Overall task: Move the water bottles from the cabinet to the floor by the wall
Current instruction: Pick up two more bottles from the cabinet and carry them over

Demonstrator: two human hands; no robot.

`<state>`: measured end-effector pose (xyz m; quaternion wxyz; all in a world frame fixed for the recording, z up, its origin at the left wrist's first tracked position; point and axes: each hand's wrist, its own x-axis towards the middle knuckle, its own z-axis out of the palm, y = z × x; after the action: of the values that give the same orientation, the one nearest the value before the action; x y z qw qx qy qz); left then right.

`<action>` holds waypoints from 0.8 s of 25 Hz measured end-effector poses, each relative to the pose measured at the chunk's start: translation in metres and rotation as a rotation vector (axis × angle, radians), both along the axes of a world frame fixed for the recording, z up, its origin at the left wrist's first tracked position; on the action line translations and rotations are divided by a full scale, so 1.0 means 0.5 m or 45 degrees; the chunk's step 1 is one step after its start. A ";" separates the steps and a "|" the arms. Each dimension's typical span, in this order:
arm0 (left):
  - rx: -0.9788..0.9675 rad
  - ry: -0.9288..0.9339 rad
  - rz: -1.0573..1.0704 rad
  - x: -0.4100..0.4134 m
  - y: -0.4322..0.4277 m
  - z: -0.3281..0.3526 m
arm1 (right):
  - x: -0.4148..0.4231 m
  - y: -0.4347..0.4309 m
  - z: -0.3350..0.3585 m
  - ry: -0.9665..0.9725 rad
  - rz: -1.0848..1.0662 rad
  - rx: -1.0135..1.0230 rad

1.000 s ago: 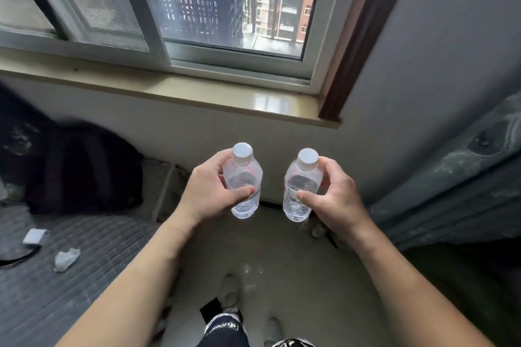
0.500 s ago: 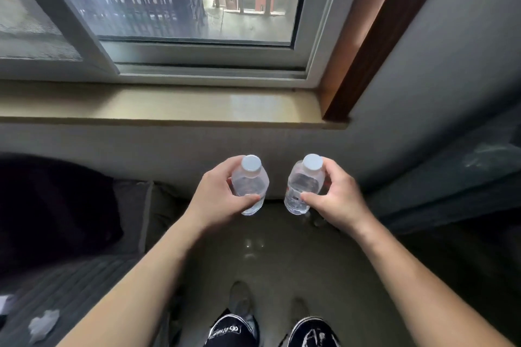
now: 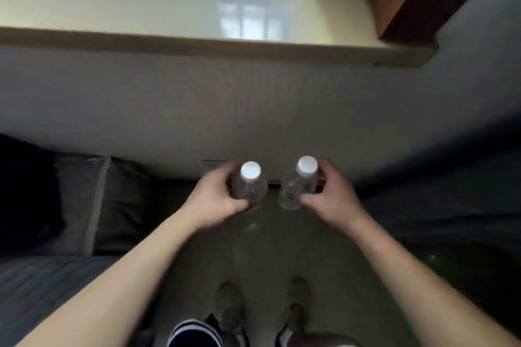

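Head view: looking steeply down at both hands low in front of the wall, under the window sill; frame blurring with motion.

Left hand: wrapping closed around the left bottle, fingers curling round the far side, thumb crossing the near side.

Right hand: gripping the right bottle from its right side, thumb pressing on the near face.

Bottles: both clear, white-capped, sitting side by side and apart, neither touching the other.

Long axis: left bottle standing close to upright, cap pointing at the camera; right bottle leaning, cap tipping up and to the right, base swinging toward the left.

Where the bottles are: out of the cabinet, hanging over the floor just in front of the wall's foot; contact with the floor not being clear through the blur.

Relation deciding the coming move: floor lying straight below both bases, wall just beyond them, so probably calling for a short descent only, not a reach forward.

Nearer hand: neither leading plainly; both sitting level and about equally close to the wall.

Step in hand: judging by the pose, setting down the pair, near the end of this carry.

Likely care: righting the leaning right bottle before letting go, or risking a topple.

Surroundings: grey bedding lying to the left, shoes showing at the bottom edge.
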<state>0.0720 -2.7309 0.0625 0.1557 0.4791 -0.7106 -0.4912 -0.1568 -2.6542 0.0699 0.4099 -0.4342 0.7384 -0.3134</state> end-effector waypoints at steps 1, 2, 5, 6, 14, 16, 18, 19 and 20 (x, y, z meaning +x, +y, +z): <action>0.027 0.011 0.010 -0.005 -0.004 -0.054 | -0.007 -0.004 -0.052 -0.005 0.010 0.008; 0.042 0.025 0.017 -0.008 -0.007 -0.107 | -0.013 -0.007 -0.100 0.000 0.028 0.021; 0.011 0.035 -0.003 -0.025 -0.008 -0.289 | -0.030 -0.013 -0.268 0.023 0.082 0.033; -0.024 0.017 -0.027 -0.032 -0.009 -0.346 | -0.037 -0.015 -0.320 0.036 0.091 0.034; -0.115 -0.062 -0.152 -0.074 -0.016 -0.675 | -0.080 -0.014 -0.654 0.169 0.202 0.069; -0.102 -0.044 -0.138 -0.080 -0.015 -0.746 | -0.084 -0.012 -0.727 0.183 0.242 0.102; -0.070 -0.028 -0.116 -0.084 -0.019 -0.800 | -0.085 -0.011 -0.780 0.189 0.280 0.106; -0.068 -0.016 -0.109 -0.085 -0.020 -0.826 | -0.083 -0.010 -0.806 0.188 0.301 0.099; -0.075 -0.010 -0.117 -0.087 -0.021 -0.850 | -0.082 -0.008 -0.831 0.185 0.310 0.088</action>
<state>0.0285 -2.7413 -0.3627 0.1443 0.4432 -0.7466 -0.4748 -0.1981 -2.6581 -0.3455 0.4049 -0.5278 0.7184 -0.2034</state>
